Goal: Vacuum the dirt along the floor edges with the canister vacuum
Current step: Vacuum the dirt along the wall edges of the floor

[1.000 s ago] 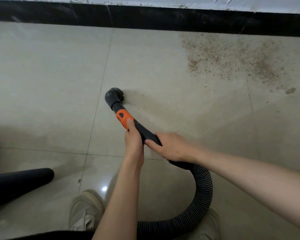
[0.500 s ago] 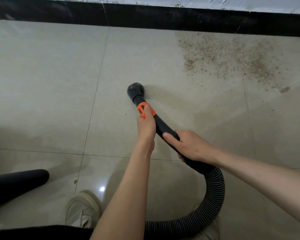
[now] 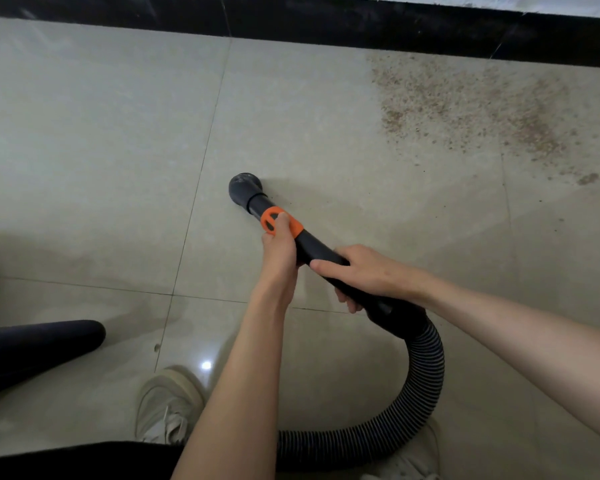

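Note:
A black vacuum wand point(image 3: 317, 252) with an orange collar point(image 3: 293, 226) ends in a round brush nozzle point(image 3: 245, 187) resting on the beige tile floor. My left hand point(image 3: 279, 252) grips the wand just behind the collar, thumb on the orange part. Further back, my right hand point(image 3: 364, 271) grips the wand near the ribbed black hose point(image 3: 420, 386), which loops down toward my feet. A patch of brown dirt point(image 3: 471, 109) lies on the floor at the upper right, close to the black baseboard point(image 3: 361, 27), well apart from the nozzle.
A dark rounded object point(image 3: 39, 344) lies on the floor at the lower left. My light sneaker point(image 3: 167, 407) stands at the bottom centre. Tile grout lines point(image 3: 201, 168) cross the floor. The wall edge runs along the top.
The nozzle swung right across the tile and then drew back a little toward the left. Both hands kept their grip on the wand throughout.

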Tool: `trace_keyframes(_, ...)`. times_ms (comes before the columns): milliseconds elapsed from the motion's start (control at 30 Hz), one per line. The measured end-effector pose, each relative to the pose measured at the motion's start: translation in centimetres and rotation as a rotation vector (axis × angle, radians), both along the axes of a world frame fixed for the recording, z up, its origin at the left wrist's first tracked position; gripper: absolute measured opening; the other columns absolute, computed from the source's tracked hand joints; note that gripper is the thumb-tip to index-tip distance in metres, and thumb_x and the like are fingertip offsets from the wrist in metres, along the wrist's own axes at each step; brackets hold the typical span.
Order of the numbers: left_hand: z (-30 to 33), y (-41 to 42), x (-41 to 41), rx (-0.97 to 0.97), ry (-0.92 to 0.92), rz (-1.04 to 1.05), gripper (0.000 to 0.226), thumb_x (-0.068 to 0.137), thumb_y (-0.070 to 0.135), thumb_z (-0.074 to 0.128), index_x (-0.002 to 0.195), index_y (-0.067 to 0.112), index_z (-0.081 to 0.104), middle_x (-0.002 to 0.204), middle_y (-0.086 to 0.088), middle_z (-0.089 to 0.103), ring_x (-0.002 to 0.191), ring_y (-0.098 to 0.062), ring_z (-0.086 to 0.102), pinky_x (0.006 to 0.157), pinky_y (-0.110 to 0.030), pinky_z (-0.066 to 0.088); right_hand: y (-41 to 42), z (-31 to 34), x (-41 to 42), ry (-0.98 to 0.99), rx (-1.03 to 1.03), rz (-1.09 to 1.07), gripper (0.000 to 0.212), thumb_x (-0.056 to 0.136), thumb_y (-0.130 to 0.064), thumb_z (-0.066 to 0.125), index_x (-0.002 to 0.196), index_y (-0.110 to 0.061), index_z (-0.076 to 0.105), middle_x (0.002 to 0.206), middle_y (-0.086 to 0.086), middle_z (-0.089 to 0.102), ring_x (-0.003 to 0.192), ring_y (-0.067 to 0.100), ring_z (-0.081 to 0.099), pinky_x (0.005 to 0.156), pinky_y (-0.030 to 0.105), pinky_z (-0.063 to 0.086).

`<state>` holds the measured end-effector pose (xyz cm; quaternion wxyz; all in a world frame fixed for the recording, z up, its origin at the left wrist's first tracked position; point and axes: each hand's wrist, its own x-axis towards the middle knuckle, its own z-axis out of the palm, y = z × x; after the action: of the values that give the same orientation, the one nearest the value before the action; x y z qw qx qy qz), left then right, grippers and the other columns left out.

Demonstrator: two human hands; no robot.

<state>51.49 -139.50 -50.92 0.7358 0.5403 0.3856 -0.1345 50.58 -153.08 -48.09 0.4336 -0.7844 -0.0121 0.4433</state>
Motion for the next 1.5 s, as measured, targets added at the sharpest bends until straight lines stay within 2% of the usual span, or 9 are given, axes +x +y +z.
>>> trace_keyframes(233,0.3,-2.1,-0.9,0.008,-0.046,-0.009,0.024,0.096,0.033,0.040,0.086,0.012,0.045,0.070,0.000,0.044,0.065,-0.014,0.049,0.054,-0.024,0.043,-0.7,-0.2,-1.4,-0.090,-0.122,-0.075,0.038,0.082,-0.048,0.061,0.075,-0.014,0.047,0.041,-0.001,0.053,0.034,0.019,0.051,0.042,0.025,0.043)
trace_keyframes(333,0.6,-2.7,-1.8,0.085,-0.012,0.126,0.023,0.094,0.034,0.044,0.093,0.011,0.047,0.076,0.001,0.048,0.069,-0.014,0.051,0.059,-0.025,0.042,-0.8,0.4,-1.6,0.013,-0.055,-0.043,0.044,0.074,-0.054,0.061,0.077,-0.013,0.048,0.041,-0.001,0.052,0.033,0.017,0.048,0.041,0.024,0.041)
trace_keyframes(467,0.5,-2.6,-3.0,0.144,0.020,0.276,0.024,0.094,0.035,0.045,0.096,0.011,0.048,0.079,0.002,0.049,0.069,-0.012,0.051,0.061,-0.026,0.042,-0.3,0.5,-1.9,0.081,-0.031,-0.001,0.037,0.082,-0.045,0.064,0.076,-0.013,0.048,0.041,0.000,0.051,0.032,0.018,0.045,0.041,0.022,0.040)
trace_keyframes(633,0.8,-4.1,-2.0,0.026,-0.021,0.067,0.021,0.095,0.035,0.045,0.090,0.014,0.048,0.077,0.000,0.048,0.071,-0.015,0.051,0.068,-0.030,0.044,-2.2,0.6,-2.2,-0.010,-0.093,-0.108,0.037,0.083,-0.044,0.064,0.074,-0.010,0.051,0.042,0.002,0.054,0.033,0.018,0.050,0.041,0.022,0.040)
trace_keyframes(767,1.2,-5.2,-0.6,-0.131,-0.059,-0.091,0.020,0.095,0.035,0.046,0.084,0.018,0.050,0.072,0.001,0.047,0.068,-0.013,0.050,0.064,-0.028,0.044,-3.3,0.4,-2.3,-0.115,-0.174,-0.229,0.038,0.083,-0.046,0.064,0.071,-0.011,0.051,0.041,0.001,0.056,0.033,0.019,0.052,0.042,0.025,0.044)
trace_keyframes(967,0.1,-2.1,-0.7,0.005,-0.043,0.128,0.023,0.094,0.038,0.048,0.091,0.017,0.053,0.077,0.002,0.052,0.073,-0.013,0.054,0.065,-0.028,0.046,0.3,-0.8,-0.9,-0.101,-0.121,-0.128,0.038,0.080,-0.047,0.066,0.072,-0.012,0.053,0.043,0.001,0.055,0.035,0.019,0.053,0.039,0.023,0.042)
trace_keyframes(1167,0.1,2.3,0.2,0.081,-0.049,0.190,0.029,0.094,0.041,0.051,0.086,0.013,0.055,0.079,0.000,0.055,0.075,-0.014,0.056,0.065,-0.026,0.047,4.4,-1.4,1.7,-0.109,-0.089,-0.002,0.038,0.081,-0.047,0.065,0.072,-0.014,0.049,0.039,-0.004,0.052,0.034,0.019,0.052,0.038,0.023,0.042)
trace_keyframes(1367,-0.8,0.5,-0.9,0.138,-0.062,0.119,0.034,0.097,0.045,0.040,0.090,0.014,0.052,0.081,-0.001,0.053,0.081,-0.018,0.055,0.074,-0.032,0.046,2.4,-1.1,0.6,-0.003,-0.050,-0.020,0.036,0.085,-0.043,0.066,0.075,-0.012,0.049,0.043,0.000,0.052,0.035,0.018,0.049,0.039,0.021,0.041)
trace_keyframes(1500,-0.3,-1.7,-0.3,0.055,-0.046,0.008,0.035,0.098,0.045,0.038,0.088,0.014,0.052,0.081,-0.002,0.053,0.078,-0.017,0.055,0.072,-0.031,0.046,0.8,-0.2,-0.7,-0.039,-0.120,-0.113,0.039,0.085,-0.045,0.064,0.074,-0.011,0.048,0.043,0.001,0.054,0.035,0.018,0.052,0.042,0.023,0.044)
